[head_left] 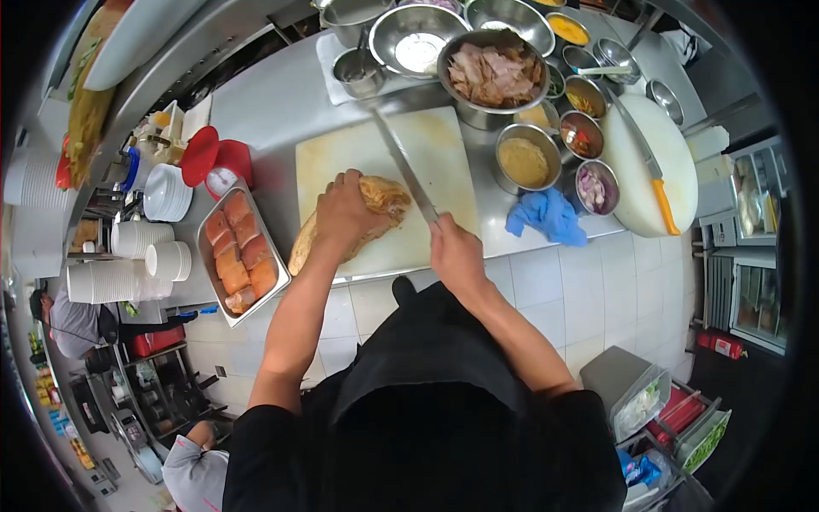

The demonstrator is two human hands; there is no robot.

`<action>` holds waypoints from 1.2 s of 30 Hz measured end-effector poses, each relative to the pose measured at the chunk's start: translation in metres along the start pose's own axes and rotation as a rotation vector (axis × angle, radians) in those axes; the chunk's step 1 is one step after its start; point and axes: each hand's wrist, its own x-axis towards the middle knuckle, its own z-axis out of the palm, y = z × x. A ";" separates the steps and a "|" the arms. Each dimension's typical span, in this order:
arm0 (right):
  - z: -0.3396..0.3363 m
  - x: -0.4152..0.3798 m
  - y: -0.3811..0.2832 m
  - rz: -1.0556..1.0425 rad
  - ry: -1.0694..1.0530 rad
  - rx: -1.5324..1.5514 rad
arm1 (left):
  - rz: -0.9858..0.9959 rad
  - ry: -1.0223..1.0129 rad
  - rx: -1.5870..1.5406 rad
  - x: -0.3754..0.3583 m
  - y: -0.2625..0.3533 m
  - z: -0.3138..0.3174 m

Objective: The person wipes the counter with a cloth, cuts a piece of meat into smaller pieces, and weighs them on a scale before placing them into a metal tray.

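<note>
A long browned piece of cooked meat lies slantwise on the white cutting board, toward its left front side. My left hand grips it from above, fingers bent over the top and covering its middle. In my right hand is the handle of a long knife. Its blade points away from me over the board, to the right of the meat and apart from it. Most of the knife's handle is hidden inside my fist.
Left of the board stands a steel tray of salmon-coloured blocks. A bowl of sliced meat, a tub of tan paste and a blue cloth are to the right. Farther right, an orange-handled knife rests on a round board.
</note>
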 end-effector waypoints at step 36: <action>0.024 0.026 0.005 0.334 -0.581 -0.486 | -0.013 0.116 0.056 -0.007 -0.007 0.005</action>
